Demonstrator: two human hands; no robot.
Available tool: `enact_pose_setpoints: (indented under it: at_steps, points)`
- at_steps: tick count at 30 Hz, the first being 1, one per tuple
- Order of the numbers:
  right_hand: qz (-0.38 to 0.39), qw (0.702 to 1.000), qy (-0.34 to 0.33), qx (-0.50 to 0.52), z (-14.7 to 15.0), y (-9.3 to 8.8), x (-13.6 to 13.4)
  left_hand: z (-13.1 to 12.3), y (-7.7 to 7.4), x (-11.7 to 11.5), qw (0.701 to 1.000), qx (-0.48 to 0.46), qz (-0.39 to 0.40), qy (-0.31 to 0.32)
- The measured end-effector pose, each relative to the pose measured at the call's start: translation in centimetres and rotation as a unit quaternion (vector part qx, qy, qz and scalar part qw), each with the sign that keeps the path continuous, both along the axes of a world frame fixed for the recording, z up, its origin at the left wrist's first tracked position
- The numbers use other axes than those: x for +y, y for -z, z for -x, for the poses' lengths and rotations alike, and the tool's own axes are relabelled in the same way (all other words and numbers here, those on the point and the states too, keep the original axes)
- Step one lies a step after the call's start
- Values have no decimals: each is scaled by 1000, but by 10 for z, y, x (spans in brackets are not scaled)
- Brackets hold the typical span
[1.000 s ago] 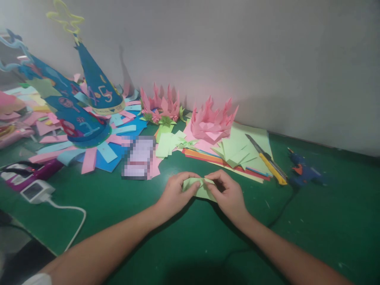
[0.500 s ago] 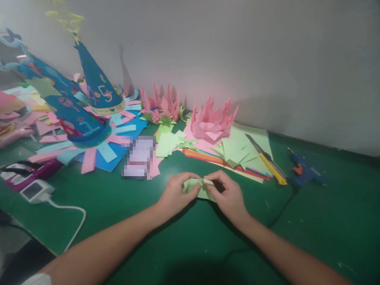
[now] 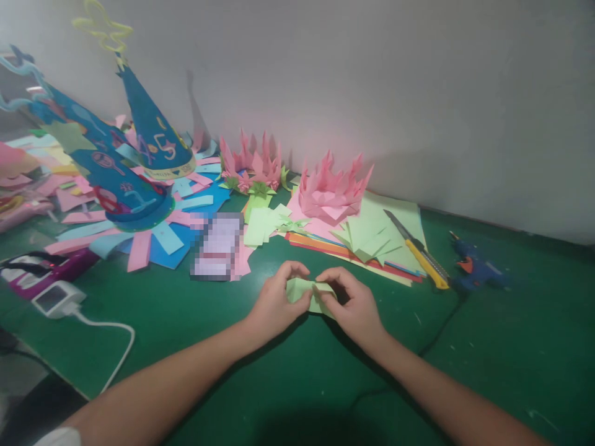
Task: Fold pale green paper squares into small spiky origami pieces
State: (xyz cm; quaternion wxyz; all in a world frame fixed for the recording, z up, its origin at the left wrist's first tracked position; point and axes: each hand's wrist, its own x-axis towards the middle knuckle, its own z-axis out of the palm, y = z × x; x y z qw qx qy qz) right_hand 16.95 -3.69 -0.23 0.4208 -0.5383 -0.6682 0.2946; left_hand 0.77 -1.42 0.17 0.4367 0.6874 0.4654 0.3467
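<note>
Between my two hands is a small piece of light green paper [image 3: 301,288], bent along its middle. My left hand [image 3: 277,299] pinches its left part, the thumb on the near face and the index finger curled above the far edge. My right hand [image 3: 354,303] grips the right part, with the thumb pressed near the middle. Some fingertips are hidden behind the paper. Just beyond lie stacked coloured sheets [image 3: 395,235] with cut green pieces [image 3: 367,238] on top.
Two pink paper crowns [image 3: 332,192] stand by the wall. A yellow utility knife [image 3: 425,260] and a blue glue gun [image 3: 478,266] lie to the right. At left are blue cone hats [image 3: 153,133], a blurred-out phone [image 3: 217,246] and a white charger [image 3: 58,299] with its cable.
My left index finger has lifted a little off the paper's top edge. The right fingers have shifted slightly on the paper. Everything else stays in place.
</note>
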Motion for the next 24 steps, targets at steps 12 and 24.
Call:
enact_pose_setpoints:
  at_steps: [12,24]
  points:
    - [19,999,-8,47,3,4,0,0,-1,-1,1000,9,-2,12]
    - [-6,1000,3,28,1,6,1,0,-3,0,997,-33,72,16]
